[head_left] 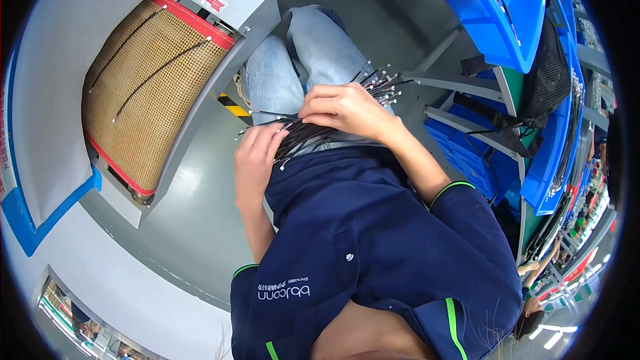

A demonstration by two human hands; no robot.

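Lying across the lap of the pale jeans (270,73), below the hem of the navy shirt (393,207), is a bundle of thin black cables (303,137) with small, mostly white connectors. The right hand (347,110) has thumb and fingers pinched together on cables along the bundle's upper side; the left hand (255,157) curls its fingertips at the ends on the left, though I cannot tell whether they are clamped. The cables look light, springy and apt to tangle or slide over one another; the connectors are probably the fragile part, so the sheath just behind them seems the best hold. Farther left, two loose cables (160,66) lie on a brown mesh belt (173,117); blue bins (467,20) stand at the right.
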